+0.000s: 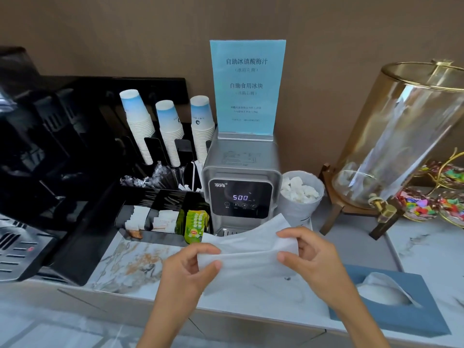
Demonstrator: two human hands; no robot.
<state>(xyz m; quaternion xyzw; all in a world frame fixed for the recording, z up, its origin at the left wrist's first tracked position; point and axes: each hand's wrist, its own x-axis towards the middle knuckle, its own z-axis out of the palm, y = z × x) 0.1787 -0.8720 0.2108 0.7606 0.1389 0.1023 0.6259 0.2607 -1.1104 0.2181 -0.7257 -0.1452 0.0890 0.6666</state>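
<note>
Both hands on one white tissue (251,247), stretched sideways between them: left hand (190,270) has thumb and fingers curled, pinching the left edge; right hand (311,257) pinches the right edge, slightly higher. Long axis runs left-right, lower part of the sheet hangs toward the person. Neither hand is nearer, both grip it. Tissue is held above the marble counter (130,262), just in front of the water dispenser (241,187); blue tissue box (406,320) near on the right; brown wall (125,33) behind
</note>
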